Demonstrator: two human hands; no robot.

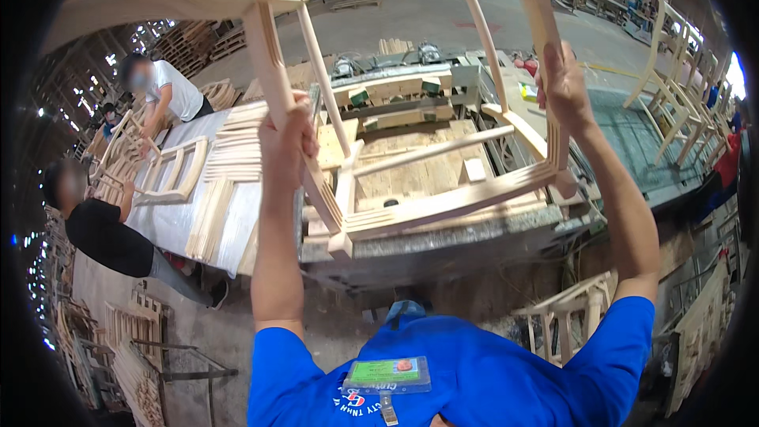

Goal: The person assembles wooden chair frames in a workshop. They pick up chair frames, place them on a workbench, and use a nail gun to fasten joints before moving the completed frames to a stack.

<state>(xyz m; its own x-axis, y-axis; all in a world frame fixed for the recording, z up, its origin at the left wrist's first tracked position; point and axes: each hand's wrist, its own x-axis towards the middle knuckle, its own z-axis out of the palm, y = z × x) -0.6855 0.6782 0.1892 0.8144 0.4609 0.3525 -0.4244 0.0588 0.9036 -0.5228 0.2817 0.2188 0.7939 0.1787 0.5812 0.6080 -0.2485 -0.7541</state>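
Observation:
A pale, unpainted wooden chair frame (451,210) is raised in front of me, tilted, with grooved legs, rails and thin round stretchers. My left hand (289,141) is closed round one of its grooved legs. The opposite grooved leg is in the grip of my right hand (563,88), fingers wrapped round it. Below and behind the frame lies a bench-like machine (427,249) with a wooden bed and green-ended blocks (431,85). The upper part of the frame runs out of the picture, so its whole shape cannot be seen.
Left of the machine, a table (243,221) carries stacked slats (237,138) and a curved chair-back frame (172,171). Two people stand along it, with another farther off. Assembled chairs (672,87) stand on a greenish platform at right. Wooden parts (565,312) lie low beside me.

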